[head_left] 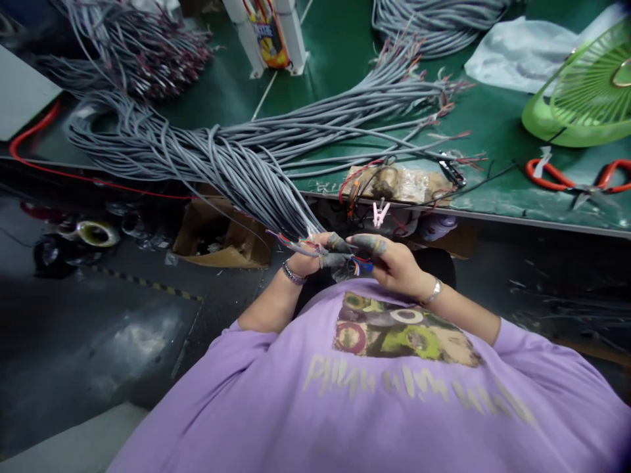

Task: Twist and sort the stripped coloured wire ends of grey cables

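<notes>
Many grey cables [231, 157], left hand [313, 258] fingers clamped on some, right hand [398, 266] fingers half-hidden, cannot tell grip.

cable bundle [236, 167], obstacle forward-left of hands [397, 264]

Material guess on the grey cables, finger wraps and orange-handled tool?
Grey cables: likely plastic-jacketed, smooth satin; thin coloured wires stick out at an end.
Finger wraps: cloth or tape, matte and creased; can't tell which.
Orange-handled tool: smooth plastic or rubber grips, probably metal blades, greyish.
</notes>
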A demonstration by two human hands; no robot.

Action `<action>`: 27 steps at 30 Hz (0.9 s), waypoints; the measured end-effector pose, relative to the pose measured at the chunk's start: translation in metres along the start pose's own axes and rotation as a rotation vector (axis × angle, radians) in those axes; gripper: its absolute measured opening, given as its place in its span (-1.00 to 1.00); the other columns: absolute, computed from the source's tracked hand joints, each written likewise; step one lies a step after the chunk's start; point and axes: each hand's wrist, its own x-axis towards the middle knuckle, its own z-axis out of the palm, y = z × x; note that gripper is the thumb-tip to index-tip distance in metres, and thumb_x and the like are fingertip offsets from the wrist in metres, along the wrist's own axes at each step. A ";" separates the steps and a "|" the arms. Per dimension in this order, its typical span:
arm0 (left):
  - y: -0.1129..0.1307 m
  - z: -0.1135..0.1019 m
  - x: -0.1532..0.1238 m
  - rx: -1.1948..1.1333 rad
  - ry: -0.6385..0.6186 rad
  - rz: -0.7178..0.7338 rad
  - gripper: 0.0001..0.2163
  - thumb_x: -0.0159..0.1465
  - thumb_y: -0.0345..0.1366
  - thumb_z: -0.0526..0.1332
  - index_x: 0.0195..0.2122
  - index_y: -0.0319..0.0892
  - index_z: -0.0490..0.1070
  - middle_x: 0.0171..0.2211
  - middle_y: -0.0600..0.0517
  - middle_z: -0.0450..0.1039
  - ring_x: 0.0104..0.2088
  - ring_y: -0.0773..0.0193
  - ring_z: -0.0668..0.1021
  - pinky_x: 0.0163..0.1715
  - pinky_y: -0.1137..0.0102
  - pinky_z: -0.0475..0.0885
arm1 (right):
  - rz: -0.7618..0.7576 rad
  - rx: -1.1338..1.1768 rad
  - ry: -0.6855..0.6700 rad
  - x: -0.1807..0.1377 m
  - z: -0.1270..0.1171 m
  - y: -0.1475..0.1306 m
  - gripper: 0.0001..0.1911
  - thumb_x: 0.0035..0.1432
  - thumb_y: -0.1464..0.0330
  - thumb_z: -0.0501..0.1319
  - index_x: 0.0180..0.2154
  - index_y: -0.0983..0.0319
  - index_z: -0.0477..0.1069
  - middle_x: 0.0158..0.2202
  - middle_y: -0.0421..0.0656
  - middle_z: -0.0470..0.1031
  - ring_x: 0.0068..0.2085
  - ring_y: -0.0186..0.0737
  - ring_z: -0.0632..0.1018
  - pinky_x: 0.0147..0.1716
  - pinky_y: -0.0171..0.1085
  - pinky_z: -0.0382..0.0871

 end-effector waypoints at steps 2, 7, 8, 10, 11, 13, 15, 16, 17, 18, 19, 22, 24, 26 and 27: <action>0.004 -0.003 -0.001 0.037 -0.037 0.008 -0.65 0.08 -0.04 0.47 -0.38 -0.25 0.55 -0.48 -0.01 0.55 -0.50 0.32 0.56 -0.47 0.46 0.48 | -0.042 -0.039 -0.035 0.008 0.003 0.004 -0.77 0.19 0.28 0.25 -0.12 0.16 0.56 -0.09 -0.02 0.56 -0.19 -0.14 0.54 -0.22 -0.20 0.44; 0.015 -0.009 0.002 0.201 -0.192 0.067 -0.64 0.15 0.01 0.40 -0.40 -0.25 0.59 -0.49 -0.06 0.56 -0.47 0.30 0.57 -0.44 0.45 0.47 | 0.064 0.273 -0.173 0.013 0.003 0.009 -0.70 0.24 0.12 0.24 -0.38 0.22 0.49 -0.42 -0.14 0.46 -0.40 -0.28 0.43 -0.36 -0.27 0.34; 0.016 -0.010 0.003 0.235 -0.223 0.083 -0.64 0.17 0.02 0.39 -0.39 -0.24 0.60 -0.48 -0.07 0.57 -0.47 0.29 0.57 -0.44 0.45 0.47 | 0.154 0.383 -0.166 0.011 0.004 0.010 -0.65 0.22 0.08 0.26 -0.41 0.23 0.46 -0.47 -0.18 0.41 -0.44 -0.32 0.39 -0.40 -0.30 0.31; 0.016 -0.011 0.006 0.287 -0.262 0.107 -0.63 0.18 0.04 0.37 -0.36 -0.22 0.62 -0.46 -0.08 0.58 -0.46 0.28 0.58 -0.42 0.43 0.49 | 0.371 0.576 -0.069 0.007 0.006 0.014 -0.56 0.15 0.01 0.30 -0.47 0.23 0.35 -0.57 -0.27 0.28 -0.54 -0.41 0.25 -0.53 -0.36 0.18; 0.014 -0.011 0.007 0.298 -0.272 0.115 -0.62 0.17 0.06 0.37 -0.35 -0.22 0.63 -0.46 -0.09 0.59 -0.46 0.27 0.59 -0.41 0.42 0.49 | 0.483 0.651 0.006 0.005 0.007 0.019 -0.53 0.11 -0.01 0.33 -0.50 0.22 0.30 -0.61 -0.31 0.21 -0.58 -0.44 0.17 -0.60 -0.39 0.09; 0.012 -0.011 0.007 0.297 -0.254 0.132 -0.60 0.16 0.08 0.37 -0.35 -0.22 0.63 -0.47 -0.10 0.59 -0.46 0.26 0.60 -0.41 0.42 0.50 | 0.650 0.750 0.183 0.003 0.005 0.029 -0.49 0.04 -0.02 0.37 -0.52 0.19 0.21 -0.66 -0.38 0.08 -0.63 -0.49 0.04 -0.67 -0.42 -0.10; 0.008 -0.009 0.004 0.283 -0.185 0.141 -0.63 0.15 0.05 0.39 -0.35 -0.23 0.63 -0.49 -0.08 0.58 -0.47 0.27 0.59 -0.43 0.43 0.49 | 0.713 0.801 0.352 0.002 -0.001 0.041 -0.47 0.01 -0.03 0.38 -0.52 0.18 0.17 -0.67 -0.40 0.05 -0.65 -0.51 0.00 -0.71 -0.43 -0.19; 0.007 -0.006 0.002 0.273 -0.134 0.136 -0.65 0.16 0.02 0.39 -0.34 -0.23 0.63 -0.48 -0.07 0.58 -0.47 0.28 0.59 -0.44 0.44 0.49 | 0.713 0.815 0.409 0.002 -0.004 0.045 -0.46 0.00 -0.05 0.39 -0.52 0.17 0.17 -0.68 -0.40 0.05 -0.66 -0.51 0.00 -0.72 -0.44 -0.19; 0.005 -0.004 0.001 0.262 -0.074 0.128 -0.67 0.18 -0.01 0.39 -0.31 -0.23 0.62 -0.46 -0.07 0.59 -0.47 0.29 0.59 -0.45 0.44 0.49 | 0.704 0.823 0.434 0.003 -0.007 0.049 -0.43 0.00 -0.08 0.38 -0.52 0.18 0.16 -0.68 -0.39 0.05 -0.67 -0.51 0.00 -0.72 -0.44 -0.18; 0.003 0.000 0.000 0.253 -0.012 0.121 -0.67 0.19 -0.02 0.39 -0.29 -0.23 0.62 -0.44 -0.06 0.60 -0.46 0.29 0.60 -0.44 0.44 0.50 | 0.698 0.828 0.432 0.004 -0.009 0.052 -0.41 0.00 -0.12 0.36 -0.53 0.18 0.17 -0.68 -0.39 0.07 -0.67 -0.52 0.00 -0.72 -0.44 -0.18; 0.000 0.004 0.001 0.249 0.051 0.120 -0.67 0.19 -0.02 0.38 -0.27 -0.23 0.62 -0.42 -0.07 0.60 -0.44 0.28 0.60 -0.42 0.43 0.51 | 0.698 0.834 0.412 0.007 -0.010 0.053 -0.39 0.01 -0.17 0.33 -0.53 0.19 0.19 -0.67 -0.37 0.10 -0.68 -0.53 -0.01 -0.73 -0.43 -0.19; -0.007 0.016 0.009 0.284 0.232 0.154 -0.64 0.17 0.00 0.39 -0.23 -0.22 0.62 -0.33 -0.09 0.63 -0.34 0.22 0.63 -0.32 0.36 0.54 | 0.702 0.859 0.329 0.018 -0.006 0.055 -0.31 -0.01 -0.31 0.22 -0.49 0.22 0.30 -0.63 -0.31 0.22 -0.68 -0.55 -0.04 -0.73 -0.41 -0.24; -0.012 0.022 0.017 0.319 0.315 0.168 -0.65 0.17 -0.01 0.39 -0.22 -0.22 0.63 -0.29 -0.11 0.63 -0.30 0.20 0.63 -0.26 0.33 0.55 | 0.680 0.871 0.288 0.028 -0.002 0.054 -0.28 -0.02 -0.34 0.18 -0.45 0.23 0.35 -0.64 -0.30 0.23 -0.67 -0.53 -0.02 -0.72 -0.41 -0.24; -0.015 0.025 0.025 0.330 0.349 0.163 -0.65 0.18 -0.02 0.38 -0.23 -0.24 0.64 -0.29 -0.11 0.63 -0.30 0.21 0.62 -0.23 0.32 0.55 | 0.652 0.867 0.265 0.037 0.001 0.053 -0.27 -0.02 -0.35 0.17 -0.47 0.22 0.34 -0.67 -0.32 0.16 -0.67 -0.50 0.02 -0.71 -0.40 -0.19; -0.016 0.026 0.028 0.326 0.352 0.158 -0.65 0.19 -0.02 0.38 -0.23 -0.24 0.64 -0.29 -0.11 0.64 -0.30 0.22 0.62 -0.22 0.32 0.55 | 0.642 0.866 0.263 0.041 0.001 0.053 -0.27 -0.02 -0.35 0.17 -0.50 0.22 0.32 -0.69 -0.33 0.13 -0.67 -0.49 0.04 -0.71 -0.40 -0.16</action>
